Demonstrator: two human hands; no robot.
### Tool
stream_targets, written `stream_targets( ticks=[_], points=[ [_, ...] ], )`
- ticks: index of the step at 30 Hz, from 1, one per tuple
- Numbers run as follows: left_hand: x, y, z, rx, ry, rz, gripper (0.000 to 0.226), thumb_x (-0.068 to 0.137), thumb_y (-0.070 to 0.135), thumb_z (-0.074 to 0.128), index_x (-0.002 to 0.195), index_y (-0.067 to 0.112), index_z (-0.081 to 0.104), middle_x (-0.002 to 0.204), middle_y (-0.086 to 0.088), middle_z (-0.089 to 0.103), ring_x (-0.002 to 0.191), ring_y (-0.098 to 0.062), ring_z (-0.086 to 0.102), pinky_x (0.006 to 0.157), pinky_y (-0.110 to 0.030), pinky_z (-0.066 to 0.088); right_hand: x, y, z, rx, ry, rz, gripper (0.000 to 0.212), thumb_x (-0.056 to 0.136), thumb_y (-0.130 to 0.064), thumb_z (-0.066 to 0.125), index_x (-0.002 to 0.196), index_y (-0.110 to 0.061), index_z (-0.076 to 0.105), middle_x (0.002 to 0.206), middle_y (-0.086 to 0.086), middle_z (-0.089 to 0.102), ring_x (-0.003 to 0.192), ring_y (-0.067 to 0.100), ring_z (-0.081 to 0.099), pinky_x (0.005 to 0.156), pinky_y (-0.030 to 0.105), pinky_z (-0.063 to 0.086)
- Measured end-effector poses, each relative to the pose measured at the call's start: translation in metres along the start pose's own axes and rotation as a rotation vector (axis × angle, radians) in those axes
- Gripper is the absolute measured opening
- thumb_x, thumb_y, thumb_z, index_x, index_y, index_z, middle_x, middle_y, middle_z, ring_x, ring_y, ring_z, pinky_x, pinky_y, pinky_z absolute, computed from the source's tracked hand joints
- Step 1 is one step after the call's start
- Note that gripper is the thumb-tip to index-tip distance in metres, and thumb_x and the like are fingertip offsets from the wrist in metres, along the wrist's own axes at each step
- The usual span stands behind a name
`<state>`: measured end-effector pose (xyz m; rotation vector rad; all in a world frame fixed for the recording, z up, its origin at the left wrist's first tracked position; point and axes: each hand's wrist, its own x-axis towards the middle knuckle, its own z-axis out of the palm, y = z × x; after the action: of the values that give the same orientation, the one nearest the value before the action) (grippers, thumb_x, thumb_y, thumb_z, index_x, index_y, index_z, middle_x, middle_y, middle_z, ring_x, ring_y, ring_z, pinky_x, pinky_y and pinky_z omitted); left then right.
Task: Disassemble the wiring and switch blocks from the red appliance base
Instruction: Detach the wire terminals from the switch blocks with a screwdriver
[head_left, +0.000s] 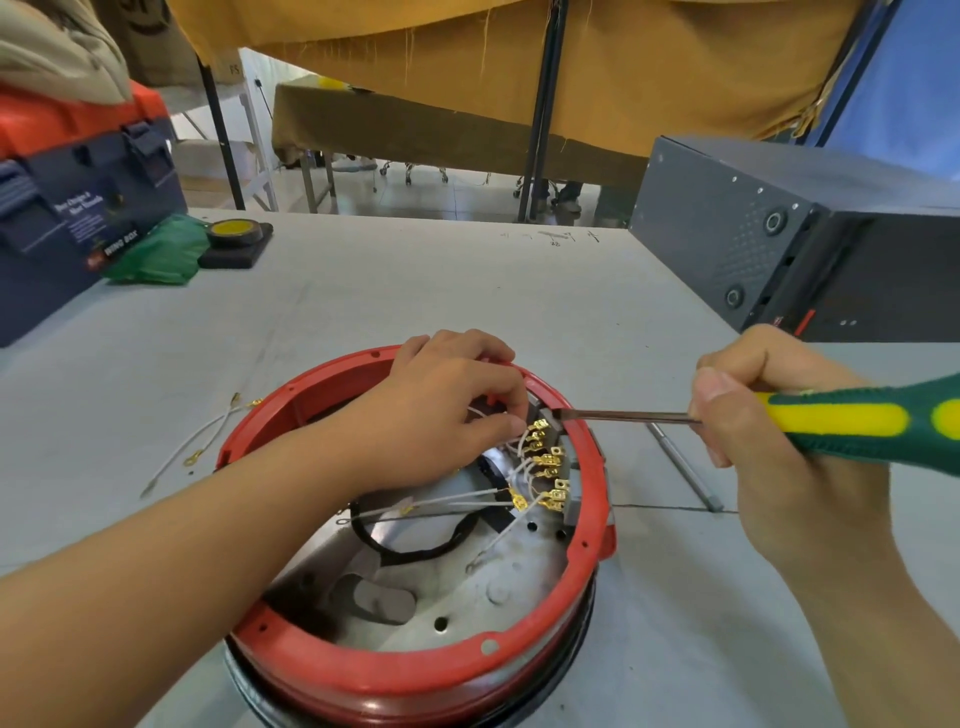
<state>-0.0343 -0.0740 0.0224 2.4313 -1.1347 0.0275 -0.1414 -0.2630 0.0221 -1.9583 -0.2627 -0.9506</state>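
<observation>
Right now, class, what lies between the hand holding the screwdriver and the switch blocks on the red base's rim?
In the head view, only the screwdriver's metal shaft spans that gap, from the right hand to the switch blocks.

A blue toolbox (78, 208) with an orange lid sits far left on the bench (415, 280). Green cloth (158, 254) and yellow-cored tape (235, 232) lie beside it. A dark metal case (779, 234) stands right.

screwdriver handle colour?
Green with yellow panels, on the screwdriver gripped by the right hand; head view.

Grey table (467, 291) before mustard cloth (623, 62) and pale floor (441, 197).
</observation>
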Motion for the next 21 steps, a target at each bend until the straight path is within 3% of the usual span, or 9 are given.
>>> stream_targets(
  ticks=[11, 17, 21],
  points=[
    [0.006, -0.001, 0.0, 0.14, 0.009, -0.079, 0.012, 0.091, 0.041, 0.048, 0.092, 0.036, 0.059, 0.13, 0.004, 0.045, 0.121, -0.018, 0.038, 0.104, -0.044, 0.029, 0.017, 0.009, -0.001, 0.069, -0.024, 0.08, 0.033, 0.078, -0.034, 0.049, 0.058, -0.009, 0.041, 0.053, 0.018, 0.037, 0.049, 0.033, 0.034, 0.048, 0.041, 0.028],
    [0.004, -0.003, 0.005, 0.124, 0.062, -0.091, 0.007, 0.091, 0.042, 0.048, 0.085, 0.041, 0.051, 0.132, 0.006, 0.045, 0.122, -0.017, 0.037, 0.107, -0.046, 0.026, 0.022, 0.013, 0.0, 0.091, -0.065, 0.062, 0.032, 0.08, -0.032, 0.049, 0.059, -0.009, 0.042, 0.054, 0.013, 0.04, 0.05, 0.029, 0.037, 0.048, 0.038, 0.031],
    [0.004, -0.006, 0.007, 0.113, 0.072, -0.098, 0.008, 0.091, 0.043, 0.049, 0.09, 0.039, 0.056, 0.134, 0.008, 0.044, 0.124, -0.015, 0.034, 0.108, -0.044, 0.023, 0.02, 0.017, 0.001, 0.093, -0.071, 0.055, 0.031, 0.081, -0.032, 0.049, 0.06, -0.01, 0.043, 0.055, 0.015, 0.04, 0.05, 0.028, 0.037, 0.049, 0.038, 0.031]
  ],
)
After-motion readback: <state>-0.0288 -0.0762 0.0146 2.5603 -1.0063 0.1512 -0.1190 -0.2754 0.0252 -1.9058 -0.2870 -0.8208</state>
